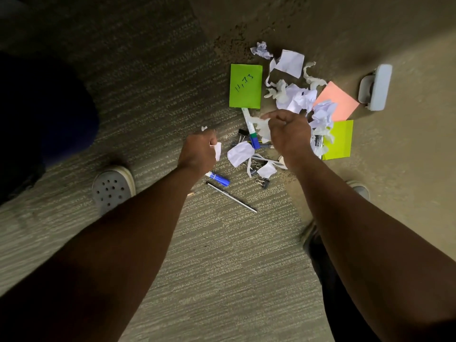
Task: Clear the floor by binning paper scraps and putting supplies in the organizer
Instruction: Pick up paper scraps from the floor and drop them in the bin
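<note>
- The left hand (198, 150) is curled tight around white paper scraps (217, 150), whose edges poke out above and to the right of the fist.
- The right hand (287, 133) pinches a pale torn scrap (262, 128) between thumb and fingers, just below the green note (245, 86).
- The green note, with dark handwriting on it, lies flat on the carpet (222, 255); all else is placed from it.
- To its right sits a heap of crumpled white paper (293, 95), reaching over a pink note (339, 99) and a yellow-green note (339, 140) further right and lower.
- Directly under the green note lies a white marker with a blue cap (251, 130), touching its lower edge.
- Below that marker are black binder clips (262, 182) and more flat white scraps (240, 153).
- Lower left of the green note, near the left wrist, lie a blue-capped marker (218, 178) and a thin pen (230, 196).
- Far right of the green note rests a pale grey hole punch (376, 87).
- A perforated grey shoe (113, 188) stands well to the lower left.
</note>
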Action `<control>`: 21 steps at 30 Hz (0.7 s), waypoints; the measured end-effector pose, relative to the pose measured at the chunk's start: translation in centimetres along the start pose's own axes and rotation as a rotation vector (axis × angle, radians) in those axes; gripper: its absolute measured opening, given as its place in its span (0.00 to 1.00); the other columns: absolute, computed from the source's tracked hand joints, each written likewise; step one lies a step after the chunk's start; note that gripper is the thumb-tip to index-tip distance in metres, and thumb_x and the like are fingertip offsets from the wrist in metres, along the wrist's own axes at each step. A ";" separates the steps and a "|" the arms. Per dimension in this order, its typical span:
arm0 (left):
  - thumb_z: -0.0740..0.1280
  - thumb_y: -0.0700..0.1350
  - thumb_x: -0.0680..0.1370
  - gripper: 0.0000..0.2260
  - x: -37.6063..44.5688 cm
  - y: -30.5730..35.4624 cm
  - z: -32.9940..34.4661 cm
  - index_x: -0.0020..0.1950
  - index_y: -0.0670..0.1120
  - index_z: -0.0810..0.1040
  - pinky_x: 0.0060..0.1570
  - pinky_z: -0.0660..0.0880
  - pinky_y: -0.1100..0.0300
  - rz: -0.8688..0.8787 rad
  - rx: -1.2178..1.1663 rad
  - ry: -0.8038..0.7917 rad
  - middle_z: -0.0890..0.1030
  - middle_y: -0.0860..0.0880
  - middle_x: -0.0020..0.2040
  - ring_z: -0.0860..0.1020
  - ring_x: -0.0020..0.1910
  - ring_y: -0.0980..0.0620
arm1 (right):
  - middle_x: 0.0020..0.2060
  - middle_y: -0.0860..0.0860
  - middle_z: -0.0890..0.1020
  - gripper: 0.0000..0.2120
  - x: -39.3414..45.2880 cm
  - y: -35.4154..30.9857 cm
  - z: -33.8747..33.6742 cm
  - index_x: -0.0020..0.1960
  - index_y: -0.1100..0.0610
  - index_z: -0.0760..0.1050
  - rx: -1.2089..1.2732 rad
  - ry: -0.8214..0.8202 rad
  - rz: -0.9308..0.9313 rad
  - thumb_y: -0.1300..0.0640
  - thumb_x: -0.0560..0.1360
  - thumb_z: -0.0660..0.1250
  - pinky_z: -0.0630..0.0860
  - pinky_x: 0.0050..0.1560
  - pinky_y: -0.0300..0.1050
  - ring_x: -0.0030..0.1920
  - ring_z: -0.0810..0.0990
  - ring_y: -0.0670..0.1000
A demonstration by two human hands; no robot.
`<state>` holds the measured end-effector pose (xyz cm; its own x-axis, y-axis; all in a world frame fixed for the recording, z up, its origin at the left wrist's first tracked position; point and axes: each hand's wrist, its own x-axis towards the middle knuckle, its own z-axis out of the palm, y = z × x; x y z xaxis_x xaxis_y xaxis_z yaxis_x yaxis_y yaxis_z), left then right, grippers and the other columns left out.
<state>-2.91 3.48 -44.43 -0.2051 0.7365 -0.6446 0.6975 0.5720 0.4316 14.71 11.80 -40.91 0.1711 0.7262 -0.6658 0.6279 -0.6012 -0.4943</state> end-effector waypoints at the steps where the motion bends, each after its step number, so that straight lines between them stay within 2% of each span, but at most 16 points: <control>1: 0.63 0.32 0.72 0.09 -0.9 0.0 -0.9 0.45 0.43 0.79 0.36 0.65 0.61 -0.017 -0.045 0.006 0.82 0.40 0.44 0.79 0.43 0.42 | 0.18 0.40 0.73 0.15 -0.6 -0.6 0.0 0.36 0.47 0.82 0.037 -0.005 0.013 0.59 0.72 0.60 0.63 0.22 0.34 0.18 0.66 0.42; 4: 0.60 0.31 0.72 0.13 -3.7 0.4 -4.5 0.48 0.45 0.79 0.38 0.66 0.62 -0.038 -0.179 0.015 0.82 0.44 0.45 0.79 0.45 0.43 | 0.17 0.43 0.72 0.17 -2.8 -3.1 -0.1 0.28 0.46 0.79 0.189 -0.004 0.077 0.57 0.71 0.59 0.68 0.28 0.40 0.21 0.68 0.46; 6: 0.59 0.32 0.75 0.16 -5.3 0.9 -7.4 0.56 0.46 0.78 0.40 0.67 0.64 -0.034 -0.238 0.070 0.79 0.49 0.46 0.78 0.45 0.45 | 0.20 0.45 0.71 0.13 -4.5 -5.5 0.1 0.27 0.50 0.76 0.288 -0.009 0.137 0.54 0.67 0.57 0.70 0.32 0.45 0.25 0.70 0.50; 7: 0.60 0.33 0.76 0.18 -6.1 1.1 -8.8 0.62 0.48 0.76 0.41 0.67 0.65 -0.029 -0.247 0.106 0.78 0.51 0.47 0.78 0.45 0.47 | 0.21 0.46 0.70 0.11 -5.4 -6.8 0.3 0.27 0.53 0.72 0.328 -0.005 0.136 0.52 0.66 0.58 0.69 0.34 0.47 0.26 0.68 0.51; 9: 0.60 0.36 0.77 0.21 -7.7 1.4 -11.9 0.69 0.52 0.72 0.44 0.70 0.65 -0.031 -0.278 0.216 0.79 0.49 0.51 0.78 0.46 0.49 | 0.21 0.46 0.64 0.17 -7.6 -9.5 1.1 0.24 0.53 0.64 0.370 0.014 0.026 0.49 0.68 0.62 0.64 0.35 0.48 0.28 0.64 0.51; 12: 0.60 0.39 0.76 0.16 -10.1 1.5 -17.1 0.62 0.48 0.78 0.51 0.70 0.68 -0.015 -0.291 0.486 0.83 0.46 0.55 0.80 0.53 0.48 | 0.20 0.46 0.61 0.25 -11.6 -13.7 2.9 0.23 0.55 0.61 0.390 0.010 -0.209 0.46 0.72 0.67 0.60 0.31 0.43 0.25 0.60 0.47; 14: 0.61 0.39 0.76 0.13 -11.5 1.0 -20.5 0.56 0.45 0.82 0.49 0.71 0.71 -0.016 -0.371 0.621 0.84 0.47 0.50 0.80 0.49 0.55 | 0.19 0.45 0.61 0.27 -14.4 -16.9 4.4 0.23 0.56 0.61 0.394 -0.030 -0.349 0.48 0.75 0.68 0.60 0.28 0.41 0.23 0.59 0.43; 15: 0.61 0.39 0.76 0.12 -12.2 0.6 -22.1 0.53 0.44 0.83 0.47 0.71 0.73 -0.021 -0.427 0.676 0.84 0.50 0.46 0.80 0.45 0.62 | 0.17 0.45 0.61 0.28 -15.7 -18.4 5.3 0.22 0.56 0.60 0.404 -0.066 -0.414 0.50 0.75 0.68 0.59 0.26 0.38 0.22 0.59 0.42; 17: 0.61 0.39 0.75 0.11 -13.6 -0.6 -25.1 0.49 0.43 0.84 0.44 0.71 0.76 -0.012 -0.482 0.773 0.82 0.54 0.41 0.78 0.40 0.68 | 0.15 0.44 0.63 0.29 -18.2 -21.1 7.2 0.21 0.53 0.59 0.445 -0.150 -0.511 0.52 0.76 0.68 0.59 0.24 0.35 0.19 0.60 0.42; 19: 0.61 0.38 0.75 0.11 -14.8 -2.4 -27.7 0.46 0.43 0.83 0.42 0.72 0.73 0.008 -0.452 0.857 0.80 0.56 0.38 0.78 0.37 0.68 | 0.16 0.44 0.64 0.28 -20.6 -23.6 9.2 0.21 0.51 0.60 0.483 -0.233 -0.590 0.50 0.75 0.68 0.61 0.22 0.39 0.19 0.62 0.43; 21: 0.60 0.37 0.74 0.10 -15.8 -4.8 -29.6 0.39 0.41 0.80 0.33 0.73 0.64 0.019 -0.434 0.924 0.77 0.52 0.31 0.76 0.30 0.61 | 0.17 0.42 0.63 0.27 -22.6 -26.0 11.0 0.23 0.47 0.59 0.486 -0.254 -0.708 0.50 0.75 0.68 0.61 0.22 0.39 0.19 0.63 0.43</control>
<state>-23.36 -0.25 -17.64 -0.7744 0.6322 0.0248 0.4349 0.5035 0.7465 -13.80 7.30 -19.14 -0.3441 0.9196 -0.1897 0.1213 -0.1568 -0.9802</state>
